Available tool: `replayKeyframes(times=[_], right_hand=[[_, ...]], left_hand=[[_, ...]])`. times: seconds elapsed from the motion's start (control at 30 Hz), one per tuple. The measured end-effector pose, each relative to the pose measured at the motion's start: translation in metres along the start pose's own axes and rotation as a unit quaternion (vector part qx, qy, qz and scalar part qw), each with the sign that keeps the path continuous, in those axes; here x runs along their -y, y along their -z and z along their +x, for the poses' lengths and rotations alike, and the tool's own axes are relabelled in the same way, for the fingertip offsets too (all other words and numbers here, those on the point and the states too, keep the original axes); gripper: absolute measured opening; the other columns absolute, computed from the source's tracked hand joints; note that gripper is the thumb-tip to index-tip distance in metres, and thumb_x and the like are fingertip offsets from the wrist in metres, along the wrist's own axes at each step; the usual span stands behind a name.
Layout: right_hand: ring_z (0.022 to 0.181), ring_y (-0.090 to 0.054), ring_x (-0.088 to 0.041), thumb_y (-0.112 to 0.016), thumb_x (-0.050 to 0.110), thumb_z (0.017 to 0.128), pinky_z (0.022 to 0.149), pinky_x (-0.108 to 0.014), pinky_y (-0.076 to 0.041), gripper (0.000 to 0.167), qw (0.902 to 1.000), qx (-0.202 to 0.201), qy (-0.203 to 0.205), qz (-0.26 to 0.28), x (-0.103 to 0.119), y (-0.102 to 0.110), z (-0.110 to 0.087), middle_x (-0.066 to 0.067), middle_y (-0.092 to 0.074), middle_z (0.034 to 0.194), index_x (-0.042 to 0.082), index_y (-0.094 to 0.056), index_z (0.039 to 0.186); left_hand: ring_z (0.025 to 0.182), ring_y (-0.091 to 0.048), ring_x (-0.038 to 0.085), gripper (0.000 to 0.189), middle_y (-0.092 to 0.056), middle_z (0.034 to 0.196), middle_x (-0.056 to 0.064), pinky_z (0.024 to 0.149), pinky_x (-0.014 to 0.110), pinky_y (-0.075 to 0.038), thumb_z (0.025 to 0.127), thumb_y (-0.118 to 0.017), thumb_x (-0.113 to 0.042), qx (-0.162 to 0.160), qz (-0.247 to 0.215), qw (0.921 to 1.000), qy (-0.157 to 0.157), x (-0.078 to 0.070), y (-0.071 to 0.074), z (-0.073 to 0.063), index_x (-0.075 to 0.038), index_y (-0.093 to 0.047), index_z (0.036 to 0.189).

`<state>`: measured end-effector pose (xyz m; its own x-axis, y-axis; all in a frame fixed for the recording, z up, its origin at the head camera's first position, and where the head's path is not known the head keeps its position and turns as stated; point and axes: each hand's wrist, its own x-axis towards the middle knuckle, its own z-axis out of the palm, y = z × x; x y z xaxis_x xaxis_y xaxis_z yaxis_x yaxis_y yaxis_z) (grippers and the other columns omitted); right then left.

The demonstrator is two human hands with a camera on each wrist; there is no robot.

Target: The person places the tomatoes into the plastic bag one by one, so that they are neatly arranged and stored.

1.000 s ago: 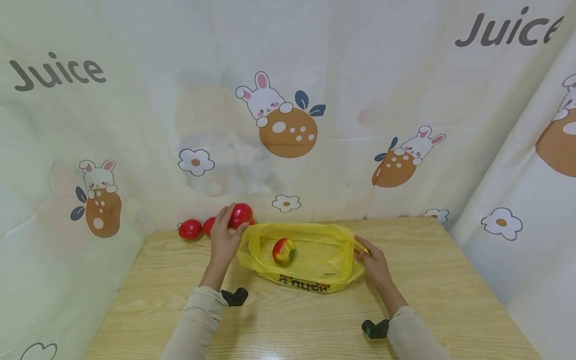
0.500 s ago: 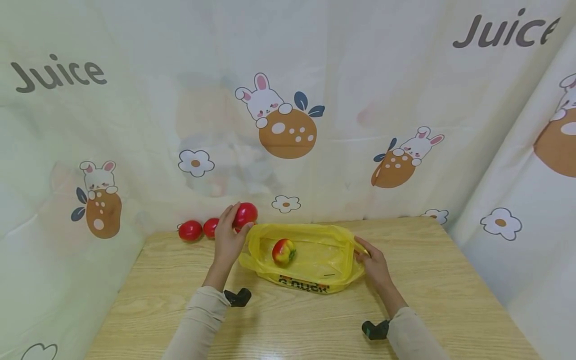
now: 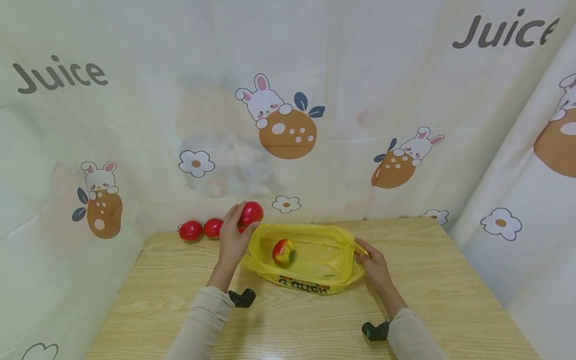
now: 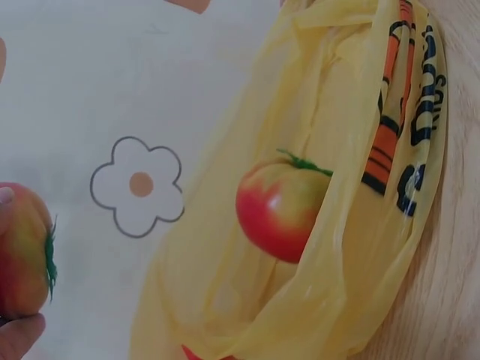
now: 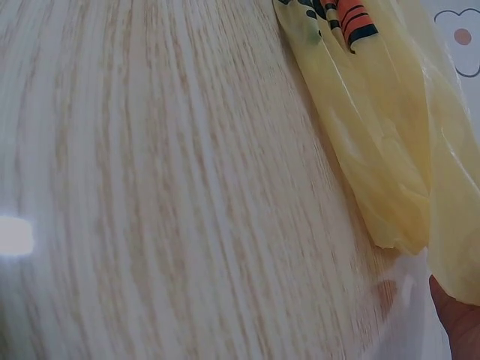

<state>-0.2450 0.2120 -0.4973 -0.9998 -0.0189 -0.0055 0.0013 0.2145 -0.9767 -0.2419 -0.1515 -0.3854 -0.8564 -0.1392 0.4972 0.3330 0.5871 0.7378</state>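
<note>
Just off the far left corner of a yellow plastic bag (image 3: 321, 252), a tomato-like fruit (image 3: 252, 214) is held in the left hand (image 3: 233, 239). From the head view, the bag's gaping mouth is set to the right of the held fruit and slightly toward the near side, its long axis laid left to right across the wood-grain table (image 3: 306, 330). The mouth's left end is approached most closely by the left hand, its right end by the right hand (image 3: 374, 261). In the left wrist view, a stretch of curtain (image 4: 97, 262) is seen between held fruit and bag, so the fruit is judged to be outside the mouth; its height cannot be told. The left fingers (image 4: 5, 196) are parted only as wide as the fruit, which is gripped against the thumb, its green leafy end turned toward the bag. The bag's right edge is pinched by the right hand, whose fingers are partly hidden by the plastic. A red-and-yellow fruit (image 3: 283, 252) is lodged inside, toward the left end. At far left, a leftmost red fruit (image 3: 191, 231), a second red fruit (image 3: 213, 228) and a partly hidden third fruit (image 3: 241, 230) are lined up.
</note>
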Motion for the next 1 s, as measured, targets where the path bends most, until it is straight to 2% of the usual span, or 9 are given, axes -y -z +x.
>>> replayKeyframes(times=[0.13, 0.33, 0.47, 0.63, 0.83, 0.93, 1.0], right_hand=[[0.135, -0.044, -0.036, -0.034, -0.007, 0.098, 0.097, -0.019, -0.046, 0.052, 1.0, 0.001, 0.001, 0.0, 0.0, 0.0, -0.001, -0.02, -0.03, 0.157, 0.0, -0.035, 0.15], [0.133, -0.046, -0.039, -0.031, -0.008, 0.098, 0.099, -0.022, -0.046, 0.052, 1.0, -0.005, 0.005, -0.004, 0.0, 0.0, -0.002, -0.021, -0.03, 0.157, -0.001, -0.036, 0.149], [0.133, -0.045, -0.039, -0.033, -0.008, 0.098, 0.098, -0.021, -0.047, 0.051, 0.9999, -0.002, 0.011, -0.004, -0.003, -0.001, -0.002, -0.022, -0.028, 0.157, -0.002, -0.036, 0.149], [0.134, -0.045, -0.037, -0.035, -0.006, 0.098, 0.094, -0.014, -0.045, 0.051, 1.0, -0.007, 0.004, -0.006, -0.002, -0.002, -0.001, -0.021, -0.03, 0.157, 0.0, -0.037, 0.149], [0.135, -0.043, -0.039, -0.036, -0.007, 0.098, 0.089, -0.009, -0.044, 0.053, 1.0, 0.005, 0.006, -0.002, -0.003, -0.002, -0.002, -0.022, -0.028, 0.158, -0.001, -0.034, 0.15], [0.135, -0.043, -0.039, -0.037, -0.007, 0.097, 0.09, -0.013, -0.047, 0.054, 0.9999, 0.01, 0.011, 0.002, -0.004, -0.002, -0.003, -0.022, -0.027, 0.158, -0.001, -0.033, 0.15], [0.134, -0.044, -0.039, -0.037, -0.007, 0.097, 0.095, -0.02, -0.049, 0.054, 0.9998, 0.01, 0.014, 0.004, -0.004, -0.003, -0.003, -0.022, -0.027, 0.158, -0.001, -0.033, 0.15]], left_hand=[[0.126, -0.051, 0.046, 0.06, -0.045, 0.145, 0.027, 0.096, 0.052, -0.05, 0.085, -0.075, -0.009, 0.005, -0.009, 0.9999, 0.004, -0.006, -0.007, -0.002, -0.005, -0.052, 0.14], [0.13, -0.048, 0.044, 0.06, -0.043, 0.148, 0.022, 0.101, 0.053, -0.047, 0.087, -0.074, -0.012, 0.024, -0.011, 0.9992, 0.029, -0.011, -0.021, -0.006, -0.009, -0.051, 0.142], [0.129, -0.048, 0.046, 0.059, -0.044, 0.147, 0.023, 0.101, 0.055, -0.047, 0.086, -0.075, -0.013, 0.029, -0.006, 0.9994, 0.021, -0.011, -0.028, -0.009, -0.009, -0.052, 0.141], [0.127, -0.05, 0.046, 0.059, -0.045, 0.145, 0.025, 0.099, 0.056, -0.048, 0.086, -0.075, -0.013, 0.038, 0.001, 0.9992, 0.008, -0.011, -0.033, -0.014, -0.009, -0.053, 0.14], [0.124, -0.052, 0.046, 0.058, -0.047, 0.143, 0.026, 0.098, 0.056, -0.049, 0.085, -0.076, -0.014, 0.041, -0.009, 0.9991, -0.009, -0.018, -0.04, -0.018, -0.008, -0.054, 0.138], [0.124, -0.053, 0.046, 0.057, -0.047, 0.143, 0.026, 0.099, 0.055, -0.048, 0.085, -0.076, -0.014, 0.05, -0.013, 0.9986, -0.012, -0.024, -0.044, -0.02, -0.007, -0.054, 0.138], [0.124, -0.053, 0.046, 0.057, -0.047, 0.143, 0.026, 0.099, 0.055, -0.048, 0.085, -0.076, -0.012, 0.058, -0.018, 0.9981, -0.013, -0.026, -0.048, -0.022, -0.007, -0.054, 0.138]])
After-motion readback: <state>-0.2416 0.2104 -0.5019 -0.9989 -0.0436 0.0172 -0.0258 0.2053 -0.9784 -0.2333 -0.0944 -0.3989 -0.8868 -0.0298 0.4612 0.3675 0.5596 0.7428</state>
